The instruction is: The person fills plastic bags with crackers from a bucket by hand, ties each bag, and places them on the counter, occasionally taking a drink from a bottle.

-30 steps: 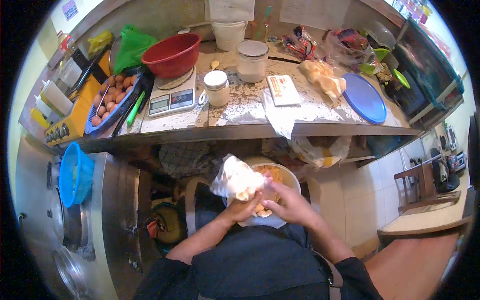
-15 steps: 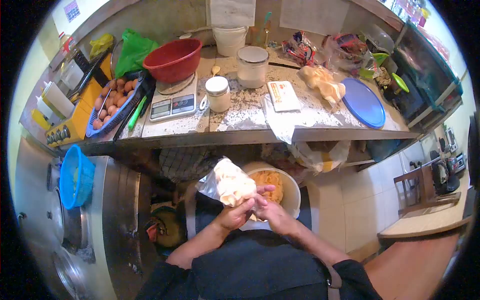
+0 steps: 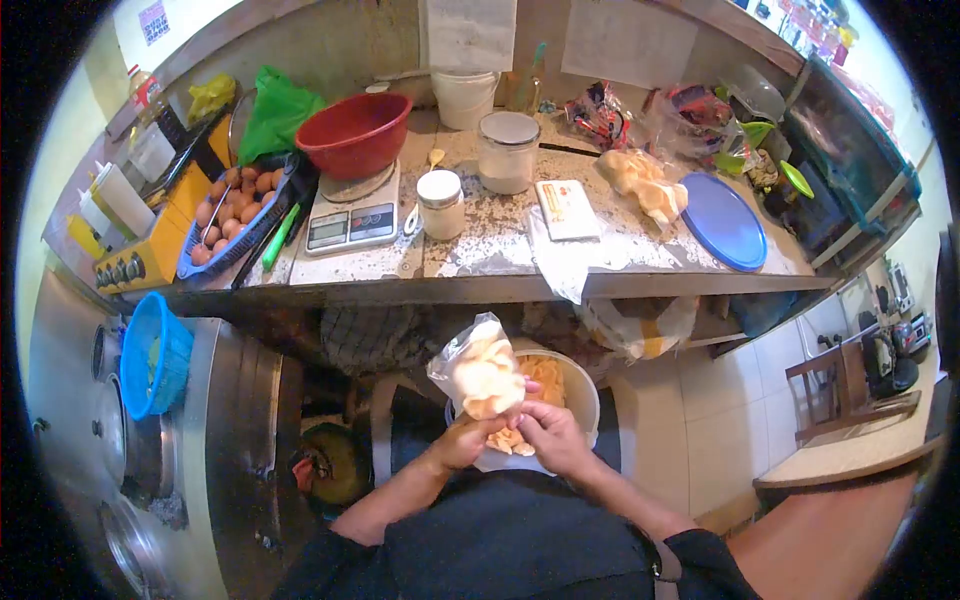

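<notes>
A clear plastic bag of pale puffed crackers (image 3: 486, 378) is upright in front of me, its lower end gathered between my hands. My left hand (image 3: 464, 440) is closed around that gathered end from the left. On the right, my right hand (image 3: 556, 436) pinches at the same spot, its fingertips meeting the left ones. Behind and below the hands stands a white bucket (image 3: 590, 392), with orange-yellow crackers (image 3: 548, 378) inside. Part of the bucket is hidden by the hands and the bag.
On the counter are a digital scale (image 3: 352, 228) under a red basin (image 3: 355, 140), a white-lidded jar (image 3: 440, 205), a stack of small plastic bags (image 3: 566, 210), a filled cracker bag (image 3: 645, 185) and a blue lid (image 3: 724, 222). Eggs in a blue crate (image 3: 190, 262) stand left.
The cracker bag has shifted slightly right and turned more upright. My right fingers, partly stretched out before, have drawn in to pinch the gathered end. My view has tilted slightly.
</notes>
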Available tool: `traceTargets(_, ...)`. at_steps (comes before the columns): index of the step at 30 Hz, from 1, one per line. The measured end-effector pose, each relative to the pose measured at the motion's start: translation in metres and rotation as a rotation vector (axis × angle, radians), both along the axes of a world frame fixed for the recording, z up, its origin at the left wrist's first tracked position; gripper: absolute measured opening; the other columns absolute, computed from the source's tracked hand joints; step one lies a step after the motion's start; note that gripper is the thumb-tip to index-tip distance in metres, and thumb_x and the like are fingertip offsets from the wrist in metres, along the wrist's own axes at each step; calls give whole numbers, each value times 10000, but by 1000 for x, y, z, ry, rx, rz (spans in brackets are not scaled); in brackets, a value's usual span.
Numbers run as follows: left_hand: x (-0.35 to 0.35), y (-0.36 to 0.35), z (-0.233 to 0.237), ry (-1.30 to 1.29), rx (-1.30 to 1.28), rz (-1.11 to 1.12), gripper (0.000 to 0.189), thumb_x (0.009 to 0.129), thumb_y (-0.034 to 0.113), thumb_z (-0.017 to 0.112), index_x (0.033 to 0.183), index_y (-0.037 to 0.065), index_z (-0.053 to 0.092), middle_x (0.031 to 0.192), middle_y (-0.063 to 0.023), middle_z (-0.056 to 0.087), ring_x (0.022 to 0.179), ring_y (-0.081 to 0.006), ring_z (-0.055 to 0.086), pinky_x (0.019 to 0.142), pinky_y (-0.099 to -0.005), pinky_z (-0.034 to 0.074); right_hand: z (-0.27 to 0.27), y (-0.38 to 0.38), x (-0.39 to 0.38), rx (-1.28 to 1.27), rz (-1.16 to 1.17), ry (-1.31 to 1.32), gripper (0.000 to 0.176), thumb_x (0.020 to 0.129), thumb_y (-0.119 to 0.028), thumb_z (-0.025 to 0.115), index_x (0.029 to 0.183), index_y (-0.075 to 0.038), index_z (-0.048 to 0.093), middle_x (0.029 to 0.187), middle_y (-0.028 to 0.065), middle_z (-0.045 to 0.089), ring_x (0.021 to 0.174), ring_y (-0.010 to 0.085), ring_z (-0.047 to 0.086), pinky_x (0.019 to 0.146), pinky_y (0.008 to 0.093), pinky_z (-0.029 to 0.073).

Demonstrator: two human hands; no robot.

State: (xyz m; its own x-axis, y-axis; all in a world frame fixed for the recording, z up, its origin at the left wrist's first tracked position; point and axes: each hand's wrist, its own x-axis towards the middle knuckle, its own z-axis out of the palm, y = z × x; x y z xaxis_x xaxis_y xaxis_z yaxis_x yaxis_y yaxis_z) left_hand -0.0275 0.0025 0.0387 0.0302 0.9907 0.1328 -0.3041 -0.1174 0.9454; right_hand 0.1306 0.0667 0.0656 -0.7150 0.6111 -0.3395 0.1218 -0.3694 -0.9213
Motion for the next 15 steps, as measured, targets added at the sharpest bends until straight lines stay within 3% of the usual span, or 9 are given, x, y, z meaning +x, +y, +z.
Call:
traceTargets(2, -7, 0, -2, -97, 112, -70, 448, 880, 49, 497, 1325, -2, 482, 1396, -124, 464, 1300, -209, 414, 1066, -357, 342, 4, 2, -3, 850, 18, 85, 102, 935, -92, 553, 912, -20, 623, 849, 91, 604, 727, 207, 572, 671, 314, 460)
traceTargets(3, -10, -1, 0, -96, 115, -69, 448, 880, 49, 497, 1325, -2, 482, 1396, -124, 464, 1300, -209, 414, 1066, -357, 342, 21, 1, 1, 900, 96, -80, 81, 922, -90, 577, 938, -25, 622, 866, 147, 591, 787, 277, 604, 723, 343, 483)
traceTargets(6, -19, -6, 7, -166, -109, -147, 453, 926, 101, 528, 1356, -11, 444, 1391, -106, 467, 1270, -192, 446, 1058, -334, 360, 11, 6, 2, 998, 253, -174, 100, 933, -131, 567, 966, -58, 626, 994, 177, 625, 903, 325, 617, 782, 400, 497)
traceTargets(9, -24, -7, -11, -135, -224, -177, 401, 994, 190, 488, 1352, 11, 454, 1349, -92, 500, 1244, -185, 467, 1049, -325, 373, 14, 8, 0, 1134, 147, -20, 125, 933, -148, 573, 980, -40, 614, 954, 186, 618, 873, 341, 609, 775, 416, 496)
traceTargets(10, -25, -6, -10, -134, -223, -178, 401, 994, 190, 488, 1352, 11, 454, 1349, -92, 500, 1244, -185, 467, 1049, -325, 373, 13, 9, 0, 1135, 145, -20, 125, 933, -148, 573, 980, -40, 614, 954, 186, 618, 873, 341, 609, 775, 416, 496)
traceTargets(12, -22, 1, -6, 178, -106, -118, 388, 1029, 261, 430, 1344, 37, 469, 1306, -71, 533, 1207, -172, 494, 1035, -319, 386, 7, 12, -1, 1122, 45, 47, 158, 951, -174, 562, 971, -22, 604, 858, 133, 624, 740, 254, 602, 676, 362, 497)
traceTargets(13, -15, -3, -14, 362, -194, 56, 343, 1036, 266, 414, 1282, 55, 525, 1266, -68, 561, 1159, -175, 522, 1023, -338, 393, 8, 11, 1, 1125, 44, 44, 158, 951, -174, 562, 971, -22, 604, 858, 133, 624, 740, 254, 602, 676, 362, 497)
traceTargets(15, -8, 0, -2, 376, -183, 106, 308, 1029, 241, 429, 1244, 56, 550, 1242, -77, 574, 1140, -191, 532, 1017, -347, 395, 10, 8, 5, 201, 22, -81, 177, 961, -174, 560, 1002, -13, 620, 804, 57, 622, 654, 128, 563, 590, 272, 470)
